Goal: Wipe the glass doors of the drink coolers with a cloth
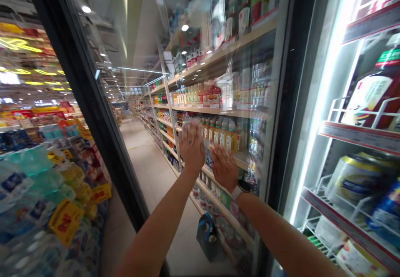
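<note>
My left hand (pixel 192 147) lies flat against the glass door (pixel 150 31), fingers stretched upward. A whitish patch shows around its fingertips; whether that is a thin wipe or a reflection I cannot tell. Lower and to the right, my right hand (pixel 225 166) also rests on the glass with its fingers extended. A pale edge runs along its left side, too blurred to name. On the right wrist sits a light band with a dark watch (pixel 242 187). The door has a black frame (pixel 93 114) and stands swung out from the lit cooler.
Wire cooler shelves (pixel 359 137) with bottles and cans (pixel 356 179) are close on the right. Wrapped bottle packs (pixel 40 172) with yellow price signs (pixel 65 222) are stacked at left. Bottle-filled shelves (pixel 218 110) and a dark bag-like object (pixel 206 235) on the floor appear in the glass.
</note>
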`<state>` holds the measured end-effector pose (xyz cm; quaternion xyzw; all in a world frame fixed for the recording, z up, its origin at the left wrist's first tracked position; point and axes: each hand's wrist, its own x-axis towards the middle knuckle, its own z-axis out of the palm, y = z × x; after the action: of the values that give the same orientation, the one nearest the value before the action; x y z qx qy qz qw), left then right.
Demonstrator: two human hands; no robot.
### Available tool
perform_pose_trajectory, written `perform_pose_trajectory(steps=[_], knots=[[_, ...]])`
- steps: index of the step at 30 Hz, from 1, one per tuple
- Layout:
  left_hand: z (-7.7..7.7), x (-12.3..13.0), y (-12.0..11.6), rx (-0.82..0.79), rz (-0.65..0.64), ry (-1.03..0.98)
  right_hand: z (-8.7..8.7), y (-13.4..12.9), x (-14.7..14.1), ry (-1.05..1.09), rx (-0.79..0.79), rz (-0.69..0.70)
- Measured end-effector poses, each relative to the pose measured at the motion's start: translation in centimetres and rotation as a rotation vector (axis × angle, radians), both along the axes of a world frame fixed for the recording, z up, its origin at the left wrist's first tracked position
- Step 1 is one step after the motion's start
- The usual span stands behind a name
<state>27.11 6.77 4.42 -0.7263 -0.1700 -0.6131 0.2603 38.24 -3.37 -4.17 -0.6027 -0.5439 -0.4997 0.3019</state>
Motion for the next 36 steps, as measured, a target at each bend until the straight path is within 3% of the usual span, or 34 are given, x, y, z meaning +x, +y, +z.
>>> perform_pose_trajectory(steps=[2,5,7,12,14,15,16,18,20,24,26,27,28,30,36], knots=[[-0.5,0.9,-0.7,0.018,-0.015,0.007,0.8,-1.5,1.1,-0.018,-0.025,-0.002],[-3.6,1.5,-1.3,0.051,-0.025,0.069,1.6,-3.4,3.4,0.052,0.024,-0.099],[-7.1,1.8,-1.8,0.07,-0.026,0.115,1.5,-3.8,4.7,0.091,0.068,-0.16],[-17.8,1.5,-3.2,0.199,-0.066,0.367,0.7,-3.2,5.9,0.069,0.109,-0.176],[-20.5,0.6,-3.4,0.247,-0.083,0.487,0.6,-3.1,5.9,0.055,0.11,-0.161],[-20.9,0.2,-3.2,0.275,-0.093,0.541,0.6,-3.1,5.9,0.047,0.115,-0.156],[-20.6,-0.3,-3.0,0.302,-0.105,0.576,0.7,-3.1,5.9,0.04,0.12,-0.151],[-17.8,-0.7,-2.4,0.329,-0.121,0.567,0.8,-3.3,5.9,0.036,0.127,-0.143],[-12.7,-0.6,-1.9,0.298,-0.114,0.446,0.8,-3.3,6.0,0.046,0.12,-0.133],[-1.0,1.5,-2.3,0.127,-0.078,0.135,0.7,-3.2,6.0,0.06,0.113,-0.117],[2.4,2.8,-3.0,0.095,-0.072,0.047,0.7,-3.1,5.9,0.065,0.103,-0.118],[3.1,3.5,-3.4,0.107,-0.071,0.036,0.7,-3.2,5.9,0.071,0.092,-0.118],[3.1,4.0,-3.7,0.135,-0.071,0.045,0.7,-3.2,5.8,0.081,0.08,-0.117],[1.7,4.7,-4.1,0.202,-0.075,0.097,0.7,-3.2,5.8,0.101,0.061,-0.106],[-6.8,3.8,-4.8,0.191,-0.024,0.221,0.7,-3.1,5.9,0.116,0.089,-0.046]])
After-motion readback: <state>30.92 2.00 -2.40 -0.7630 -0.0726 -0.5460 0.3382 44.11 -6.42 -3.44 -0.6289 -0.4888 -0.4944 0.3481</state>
